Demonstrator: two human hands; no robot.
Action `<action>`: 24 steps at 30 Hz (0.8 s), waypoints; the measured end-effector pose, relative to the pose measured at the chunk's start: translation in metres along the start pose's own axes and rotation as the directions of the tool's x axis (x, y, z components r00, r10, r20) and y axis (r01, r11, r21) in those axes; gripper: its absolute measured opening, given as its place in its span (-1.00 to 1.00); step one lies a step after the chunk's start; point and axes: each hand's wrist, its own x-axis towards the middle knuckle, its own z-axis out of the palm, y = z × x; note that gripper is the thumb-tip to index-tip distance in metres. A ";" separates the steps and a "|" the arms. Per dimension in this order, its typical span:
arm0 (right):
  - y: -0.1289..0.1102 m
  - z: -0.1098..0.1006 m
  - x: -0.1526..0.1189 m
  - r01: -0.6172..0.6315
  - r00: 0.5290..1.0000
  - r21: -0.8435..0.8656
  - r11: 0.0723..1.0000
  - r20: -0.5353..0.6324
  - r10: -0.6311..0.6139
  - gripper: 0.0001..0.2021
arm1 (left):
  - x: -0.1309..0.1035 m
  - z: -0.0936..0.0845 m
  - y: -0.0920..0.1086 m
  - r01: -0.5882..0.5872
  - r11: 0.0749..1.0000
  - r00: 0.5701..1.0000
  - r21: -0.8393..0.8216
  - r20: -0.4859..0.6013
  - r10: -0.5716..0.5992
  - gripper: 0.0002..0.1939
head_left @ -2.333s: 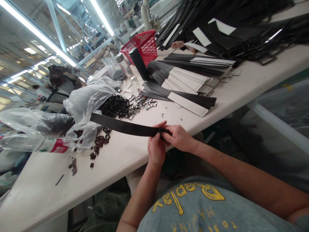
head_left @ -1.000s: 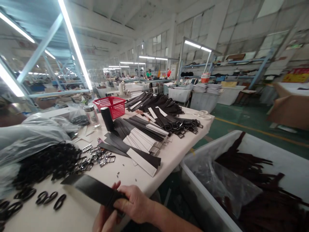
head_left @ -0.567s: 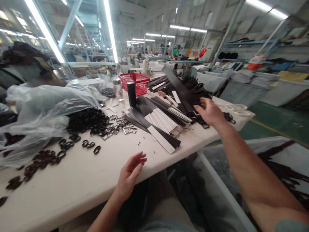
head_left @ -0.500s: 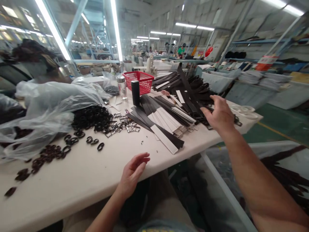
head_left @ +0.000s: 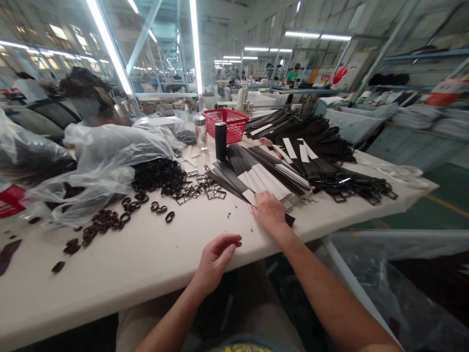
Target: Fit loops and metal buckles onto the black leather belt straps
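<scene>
right fingers (head_left: 262, 198) lie over a black strap (head_left: 290, 221), grip unclear; left fingers (head_left: 229, 238) curl loosely.

From here the black straps (head_left: 240, 160) look smooth and matt, the rectangular buckles (head_left: 201, 181) shiny metal, the bag (head_left: 95, 141) crinkled, filmy plastic, the basket (head_left: 237, 129) hard plastic.

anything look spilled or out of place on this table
The brown rings look spilled: they trail loosely across the table beside the plastic bag, near a few stray black rings. Tiny dark bits also lie scattered near the left hand. Nothing looks clearly damaged.
</scene>
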 end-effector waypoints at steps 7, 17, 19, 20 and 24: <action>0.008 -0.016 0.002 -0.059 0.998 0.121 0.991 0.000 0.060 -0.70 | 0.002 -0.001 -0.001 0.017 0.999 1.000 -0.051 -0.006 -0.018 -0.67; -0.011 -0.053 -0.090 0.077 0.983 0.796 0.600 0.041 -0.182 -0.76 | 0.032 -0.005 0.022 0.172 0.809 0.981 -0.562 0.025 -0.191 -0.46; -0.006 -0.050 -0.111 0.005 0.977 0.821 0.571 0.118 -0.178 -0.76 | 0.033 -0.012 0.032 0.104 0.804 0.987 -0.586 -0.038 -0.155 -0.48; -0.001 -0.048 -0.120 -0.038 0.971 0.823 0.567 0.163 -0.172 -0.76 | 0.032 -0.017 0.037 0.075 0.820 0.986 -0.568 -0.080 -0.146 -0.49; 0.026 -0.044 -0.144 -0.184 0.932 0.805 0.563 0.326 -0.161 -0.76 | 0.019 -0.046 0.045 0.001 0.962 0.961 -0.272 -0.264 -0.075 -0.60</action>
